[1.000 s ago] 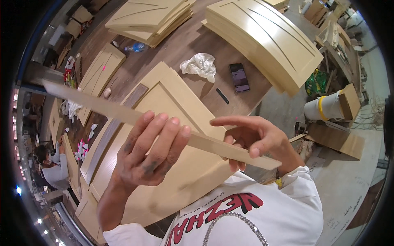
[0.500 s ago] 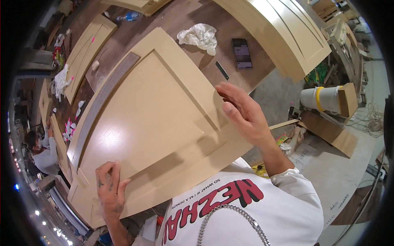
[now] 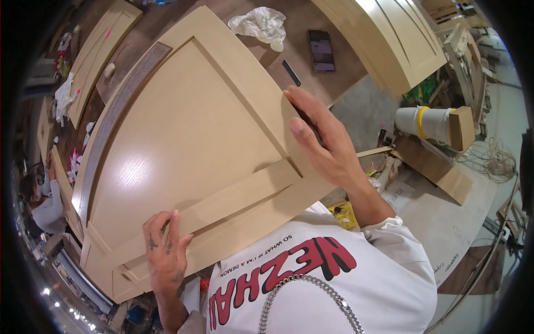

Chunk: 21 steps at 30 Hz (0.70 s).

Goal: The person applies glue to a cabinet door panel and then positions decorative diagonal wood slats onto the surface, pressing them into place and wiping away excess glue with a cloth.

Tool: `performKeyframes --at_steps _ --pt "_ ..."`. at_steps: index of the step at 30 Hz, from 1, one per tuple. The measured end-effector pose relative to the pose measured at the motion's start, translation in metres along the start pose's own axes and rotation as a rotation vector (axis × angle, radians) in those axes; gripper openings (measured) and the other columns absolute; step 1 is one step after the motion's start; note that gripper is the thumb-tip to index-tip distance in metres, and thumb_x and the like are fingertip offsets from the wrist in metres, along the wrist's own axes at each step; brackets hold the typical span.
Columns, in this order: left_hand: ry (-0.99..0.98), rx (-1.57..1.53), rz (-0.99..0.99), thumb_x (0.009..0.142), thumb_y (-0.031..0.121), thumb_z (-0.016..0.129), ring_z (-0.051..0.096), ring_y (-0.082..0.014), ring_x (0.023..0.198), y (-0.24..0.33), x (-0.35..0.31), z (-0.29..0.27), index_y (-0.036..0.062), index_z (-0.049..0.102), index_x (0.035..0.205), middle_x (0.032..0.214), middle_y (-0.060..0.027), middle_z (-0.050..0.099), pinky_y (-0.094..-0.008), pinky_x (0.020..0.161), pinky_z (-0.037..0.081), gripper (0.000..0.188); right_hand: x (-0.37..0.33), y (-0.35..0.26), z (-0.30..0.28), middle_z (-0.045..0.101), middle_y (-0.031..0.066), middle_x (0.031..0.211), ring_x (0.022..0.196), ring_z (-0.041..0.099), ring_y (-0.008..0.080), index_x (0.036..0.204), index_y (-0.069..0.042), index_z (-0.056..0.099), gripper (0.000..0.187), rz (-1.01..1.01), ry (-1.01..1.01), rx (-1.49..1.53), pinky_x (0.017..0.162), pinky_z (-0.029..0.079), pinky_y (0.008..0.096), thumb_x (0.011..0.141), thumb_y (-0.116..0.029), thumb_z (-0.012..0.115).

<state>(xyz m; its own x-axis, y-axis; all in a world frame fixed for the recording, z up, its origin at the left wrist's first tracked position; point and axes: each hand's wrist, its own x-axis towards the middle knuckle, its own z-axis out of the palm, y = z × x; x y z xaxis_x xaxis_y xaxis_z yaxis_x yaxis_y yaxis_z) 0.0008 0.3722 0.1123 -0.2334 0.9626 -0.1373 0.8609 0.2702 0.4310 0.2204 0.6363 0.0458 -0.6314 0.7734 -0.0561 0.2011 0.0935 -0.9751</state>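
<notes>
A cream wooden cabinet door panel (image 3: 183,128) with a raised frame and recessed centre lies tilted across the middle, its near side by my shirt. My right hand (image 3: 325,136) is closed around its right edge, thumb on the face and fingers over the side. On the near part of the panel, my left hand (image 3: 167,245) has bent fingers and the thumb apart, with nothing visible between them. Its fingertips are close to a pale band (image 3: 245,192) along the inner near edge; I cannot tell if that is loose. A grey band (image 3: 122,100) runs along the panel's left side.
Beyond the panel, a brown table bears crumpled white plastic (image 3: 260,26), a phone (image 3: 321,51) and a small dark flat strip (image 3: 291,73). More panels (image 3: 384,50) stand at the far right. A white bucket (image 3: 425,123) lies right. Another person (image 3: 49,206) works far left.
The panel has tilted and moved away from me, with my right hand staying at its edge. My left hand has slid right along the near side. The view has also shifted slightly.
</notes>
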Motion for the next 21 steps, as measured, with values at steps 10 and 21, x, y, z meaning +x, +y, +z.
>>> performKeyframes --at_steps 10,21 --pt "-0.009 0.026 -0.007 0.070 -0.006 0.074 0.052 -0.0346 0.107 0.006 0.003 0.003 0.0015 0.055 0.133 0.118 -0.0151 0.053 -0.0416 0.089 0.049 0.067 0.004 -0.009 -0.005 0.058 0.0233 0.130 0.116 0.059 0.0321 0.141 0.001 0.041 0.057 0.020 -0.065 -0.017 0.089 0.049 0.0369 0.099 -0.035 0.056" --pt "-0.067 0.024 -0.100 0.080 0.002 0.067 0.050 -0.0335 0.113 0.006 0.010 0.004 0.0060 0.054 0.136 0.123 -0.0141 0.052 -0.0415 0.097 0.045 0.058 0.009 -0.006 -0.004 0.042 0.0339 0.142 0.134 0.042 0.0411 0.149 0.012 0.016 0.077 0.114 -0.264 -0.025 0.111 0.032 0.0414 0.103 -0.044 0.043"
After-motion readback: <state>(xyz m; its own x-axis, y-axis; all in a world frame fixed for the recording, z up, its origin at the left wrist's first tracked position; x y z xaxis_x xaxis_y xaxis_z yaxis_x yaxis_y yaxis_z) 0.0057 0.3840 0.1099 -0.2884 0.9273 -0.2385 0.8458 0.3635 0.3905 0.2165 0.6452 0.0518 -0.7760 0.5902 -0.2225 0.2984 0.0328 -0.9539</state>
